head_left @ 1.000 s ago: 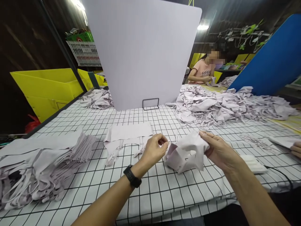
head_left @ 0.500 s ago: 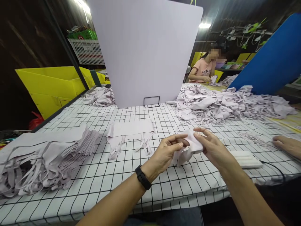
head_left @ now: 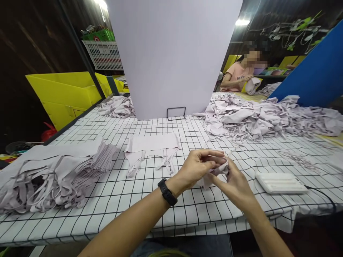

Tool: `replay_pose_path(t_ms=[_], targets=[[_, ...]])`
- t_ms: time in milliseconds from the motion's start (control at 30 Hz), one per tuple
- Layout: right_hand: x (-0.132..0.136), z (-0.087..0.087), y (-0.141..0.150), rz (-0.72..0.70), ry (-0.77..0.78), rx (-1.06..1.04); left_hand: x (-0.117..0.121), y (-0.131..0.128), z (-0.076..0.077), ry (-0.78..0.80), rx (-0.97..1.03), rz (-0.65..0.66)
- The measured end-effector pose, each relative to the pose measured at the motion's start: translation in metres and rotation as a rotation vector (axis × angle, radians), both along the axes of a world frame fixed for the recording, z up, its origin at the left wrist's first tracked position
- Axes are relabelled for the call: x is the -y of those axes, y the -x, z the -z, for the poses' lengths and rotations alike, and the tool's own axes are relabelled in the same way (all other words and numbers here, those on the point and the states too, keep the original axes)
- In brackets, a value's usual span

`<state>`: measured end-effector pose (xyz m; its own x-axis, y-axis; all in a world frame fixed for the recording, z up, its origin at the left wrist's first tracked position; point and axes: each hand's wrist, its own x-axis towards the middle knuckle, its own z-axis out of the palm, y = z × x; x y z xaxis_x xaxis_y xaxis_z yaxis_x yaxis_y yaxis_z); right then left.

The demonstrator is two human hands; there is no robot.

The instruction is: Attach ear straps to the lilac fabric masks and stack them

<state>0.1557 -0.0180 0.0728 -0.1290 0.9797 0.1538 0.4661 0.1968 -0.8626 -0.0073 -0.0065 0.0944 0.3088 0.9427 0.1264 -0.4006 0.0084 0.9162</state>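
Note:
Both hands hold one pale pinkish garment (head_left: 221, 169) above the front of the table. My left hand (head_left: 199, 167) grips its left side with curled fingers. From the other side, my right hand (head_left: 235, 182) closes on it, thumb underneath. Much of the cloth is hidden by the fingers, and a loose part hangs below. To the left, a similar strapped garment (head_left: 152, 143) lies flat, its straps toward me. A thick stack of the same garments (head_left: 61, 171) lies at the far left, with straps bunched along the front.
A grid-patterned cloth covers the table (head_left: 150, 200). Behind stands a tall pale board (head_left: 174, 60). A heap of garments (head_left: 249, 114) fills the back right, beside a blue panel (head_left: 313, 67). A white corded device (head_left: 281, 182) lies at right. A co-worker (head_left: 238, 75) handles cloth behind.
My fingers have gathered the garment into a tighter bunch, my right hand turning around it. Another person's hand at the right edge has gone from view. The co-worker behind has lifted a piece of cloth.

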Motion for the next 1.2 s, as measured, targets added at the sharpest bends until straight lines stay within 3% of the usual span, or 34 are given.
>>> replay_pose_path(t_ms=[100,233,333,467,533,600,700,833,1000,1133,1200], targets=[[0.002,0.002,0.006,0.065,0.171,-0.155,-0.004,0.008,0.0,-0.191,-0.187,-0.014],[-0.002,-0.011,-0.001,0.08,0.464,-0.448,-0.002,0.026,0.008,-0.408,-0.54,-0.011],[-0.004,-0.022,-0.008,0.083,0.501,-0.43,0.006,0.027,0.019,-0.452,-0.695,0.044],[-0.002,-0.035,-0.012,0.022,0.485,-0.324,0.012,0.015,0.028,-0.47,-0.743,-0.119],[0.0,-0.04,-0.016,-0.025,0.529,-0.284,0.01,0.013,0.024,-0.423,-0.719,-0.173],[0.0,-0.043,-0.024,-0.126,0.574,-0.241,0.006,0.017,0.016,-0.336,-0.642,-0.117],[0.0,-0.045,-0.035,-0.311,0.637,-0.208,0.0,0.028,0.003,-0.199,-0.464,0.074],[0.0,-0.054,-0.034,-0.427,0.708,-0.289,-0.003,0.037,-0.004,-0.187,-0.35,0.346],[-0.005,-0.068,-0.032,-0.374,0.759,-0.301,-0.003,0.038,-0.001,0.0,-0.24,0.504],[-0.016,-0.066,-0.048,-0.192,0.696,-0.25,-0.008,0.047,-0.003,-0.013,-0.175,0.457],[-0.02,-0.066,-0.056,-0.208,0.624,-0.157,-0.013,0.055,-0.008,-0.054,-0.127,0.425]])
